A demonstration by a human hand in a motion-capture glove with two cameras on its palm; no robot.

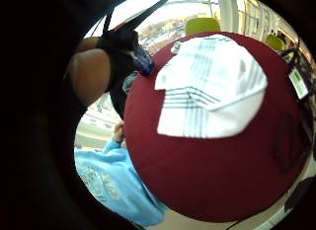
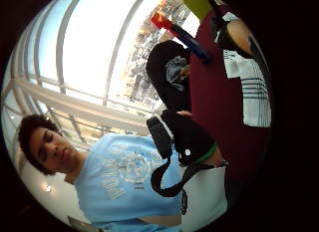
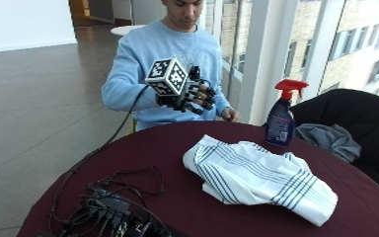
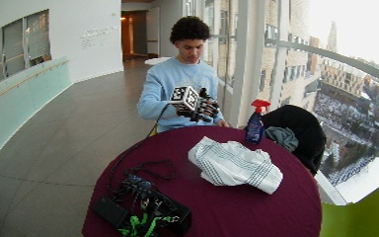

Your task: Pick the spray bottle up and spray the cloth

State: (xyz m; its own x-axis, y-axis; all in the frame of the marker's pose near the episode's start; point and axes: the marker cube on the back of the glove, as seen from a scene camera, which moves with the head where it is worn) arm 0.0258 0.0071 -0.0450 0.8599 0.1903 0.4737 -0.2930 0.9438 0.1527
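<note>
Round maroon table (image 3: 176,197): spray bottle (image 3: 282,118) stands well apart from raised fingers (image 3: 199,101).

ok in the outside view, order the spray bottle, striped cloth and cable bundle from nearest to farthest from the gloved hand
1. Blue spray bottle with red trigger and white striped cloth, mid-table: too close to call from the raised gloved right hand.
2. Black cable bundle, near table edge.
</note>
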